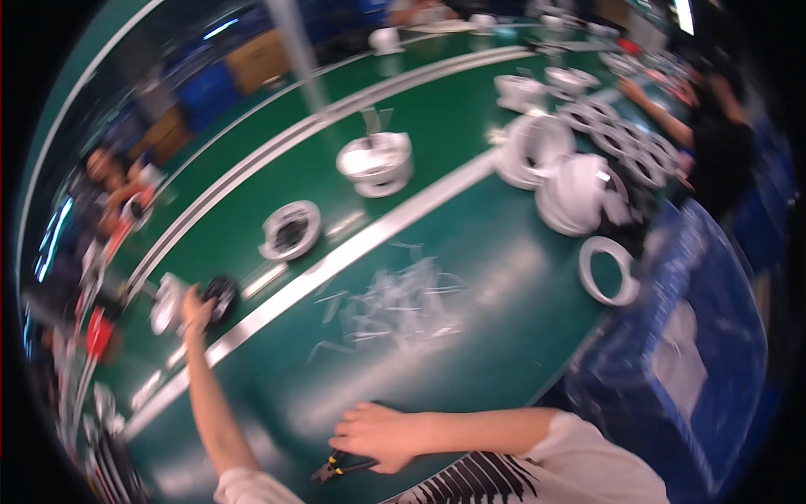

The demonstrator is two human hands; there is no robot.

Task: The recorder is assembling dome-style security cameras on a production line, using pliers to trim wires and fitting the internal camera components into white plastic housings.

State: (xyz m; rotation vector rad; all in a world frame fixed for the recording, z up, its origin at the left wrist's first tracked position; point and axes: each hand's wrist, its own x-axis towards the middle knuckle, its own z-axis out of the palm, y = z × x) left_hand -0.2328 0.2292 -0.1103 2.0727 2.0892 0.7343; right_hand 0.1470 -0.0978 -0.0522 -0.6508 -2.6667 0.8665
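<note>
my left hand (197,307) grips a white round housing (170,302) far out on the belt; my right hand (378,437) clasps pliers (336,466); cut clear strips (395,307) piled, more housings (579,193) wait.

A big green table (470,277) has a white stripe (369,239) running along it. A heap of clear plastic bits (395,307) lies in the middle. A white ring (609,270) sits near the edge. Two round white bowls (375,164) stand further back. A blue bin (680,353) stands beside the table.
</note>
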